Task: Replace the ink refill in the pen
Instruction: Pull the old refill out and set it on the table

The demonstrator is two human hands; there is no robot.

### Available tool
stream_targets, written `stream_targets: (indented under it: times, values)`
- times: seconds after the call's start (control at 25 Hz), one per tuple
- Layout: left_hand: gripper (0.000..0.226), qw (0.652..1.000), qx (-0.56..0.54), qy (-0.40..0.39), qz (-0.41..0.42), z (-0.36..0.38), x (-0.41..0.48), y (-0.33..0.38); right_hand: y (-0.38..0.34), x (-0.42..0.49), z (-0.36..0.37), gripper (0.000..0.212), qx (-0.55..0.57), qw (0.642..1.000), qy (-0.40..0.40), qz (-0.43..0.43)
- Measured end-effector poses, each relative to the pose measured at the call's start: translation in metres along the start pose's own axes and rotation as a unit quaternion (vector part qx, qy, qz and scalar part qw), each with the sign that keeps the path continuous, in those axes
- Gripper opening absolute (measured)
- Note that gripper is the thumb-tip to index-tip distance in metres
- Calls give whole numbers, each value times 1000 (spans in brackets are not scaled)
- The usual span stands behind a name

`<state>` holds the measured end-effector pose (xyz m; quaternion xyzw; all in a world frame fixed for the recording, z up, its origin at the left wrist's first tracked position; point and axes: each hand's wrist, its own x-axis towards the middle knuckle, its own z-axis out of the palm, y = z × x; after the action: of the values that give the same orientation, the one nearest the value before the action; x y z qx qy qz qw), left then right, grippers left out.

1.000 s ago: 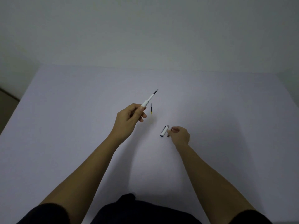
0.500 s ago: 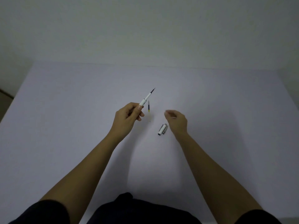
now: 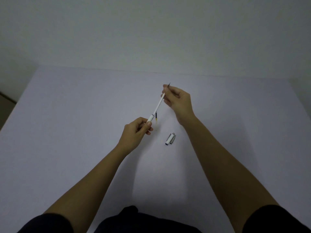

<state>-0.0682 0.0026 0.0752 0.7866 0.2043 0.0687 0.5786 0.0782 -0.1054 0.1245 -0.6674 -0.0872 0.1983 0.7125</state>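
My left hand [image 3: 136, 133] grips the lower end of a white pen [image 3: 156, 108], which slants up and to the right above the table. My right hand [image 3: 178, 100] pinches the pen near its dark tip, which pokes out above my fingers. A short refill [image 3: 156, 117] with a dark body and a yellow end lies on the table just right of the pen's lower part. The white pen cap [image 3: 170, 139] with a metal clip lies on the table between my forearms, touched by neither hand.
The white table [image 3: 67, 123] meets a pale wall along its far edge. Its left edge runs diagonally at the left, with a strip of floor beyond. My dark clothing shows at the bottom of the view.
My right hand let go of the cap on the table, rose and moved up to the pen's tip, where it now pinches. My left hand has kept its hold on the pen.
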Motion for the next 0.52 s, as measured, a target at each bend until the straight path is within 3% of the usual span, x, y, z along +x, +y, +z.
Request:
stream_targets:
  times: [0.08, 0.2, 0.32, 0.52]
  values:
    - [16, 1000, 4, 9, -17, -3, 4, -8, 10, 17, -6, 23, -41, 998, 50, 12]
    - [16, 999, -2, 43, -25, -10, 21, -10, 43, 35, -12, 30, -191, 976, 89, 57]
    - [17, 997, -7, 69, -18, -14, 43, -6, 79, 44, -15, 27, -299, 946, 89, 92]
    - [17, 997, -6, 75, -31, -17, 71, -10, 115, 58, -15, 26, -387, 913, 70, 104]
